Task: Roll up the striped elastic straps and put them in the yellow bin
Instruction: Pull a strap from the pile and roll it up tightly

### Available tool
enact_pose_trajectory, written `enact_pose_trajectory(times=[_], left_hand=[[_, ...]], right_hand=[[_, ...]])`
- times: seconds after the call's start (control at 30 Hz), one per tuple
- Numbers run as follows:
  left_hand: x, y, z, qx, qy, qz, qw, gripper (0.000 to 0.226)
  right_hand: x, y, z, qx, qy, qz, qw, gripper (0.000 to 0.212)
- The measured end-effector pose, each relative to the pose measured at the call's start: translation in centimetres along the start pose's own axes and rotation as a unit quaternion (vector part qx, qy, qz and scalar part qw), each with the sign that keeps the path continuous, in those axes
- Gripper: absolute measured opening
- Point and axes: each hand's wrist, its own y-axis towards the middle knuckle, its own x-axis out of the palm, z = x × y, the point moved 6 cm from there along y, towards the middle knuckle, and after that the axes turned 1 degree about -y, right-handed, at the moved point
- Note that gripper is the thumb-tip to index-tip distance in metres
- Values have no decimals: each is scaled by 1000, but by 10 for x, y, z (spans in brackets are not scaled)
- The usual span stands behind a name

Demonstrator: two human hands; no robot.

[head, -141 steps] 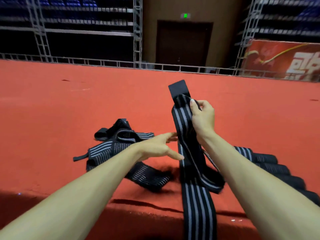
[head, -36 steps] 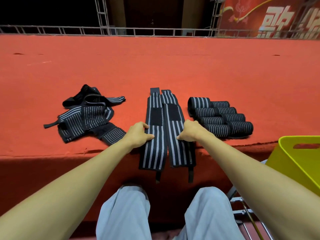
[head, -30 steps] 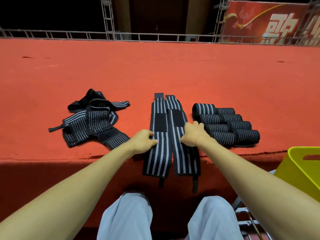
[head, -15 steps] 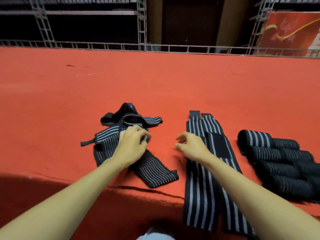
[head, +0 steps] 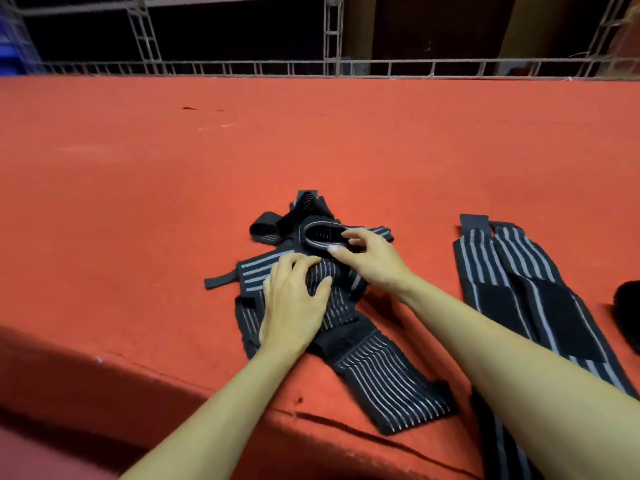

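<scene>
Pins the tangled heap (head: 341,299) at the stage (head: 311,150) edge under the left hand (head: 294,306), fingers (head: 294,263) released and flat, and pinches the loop (head: 322,233) at its far end with the nearer right hand (head: 372,259), left of two straps (head: 512,271) laid flat lengthwise.

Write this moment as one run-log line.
left hand presses tangled straps | right hand pinches strap loop | flat straps aside

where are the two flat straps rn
Head view: the two flat straps lie side by side on the red surface, right of the tangled pile.
</scene>
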Motion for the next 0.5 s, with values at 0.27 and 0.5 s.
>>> enact_pose_trajectory(times=[0.27, 0.5], left_hand=[[-10, 0, -1, 29, -73, 56, 995, 8], [-27, -7, 2, 12, -109, 133, 985, 8]], right_hand=[[-6, 6, 2, -9, -61, 113, 992, 41], [-63, -14, 29, 111, 36, 266, 957, 36]])
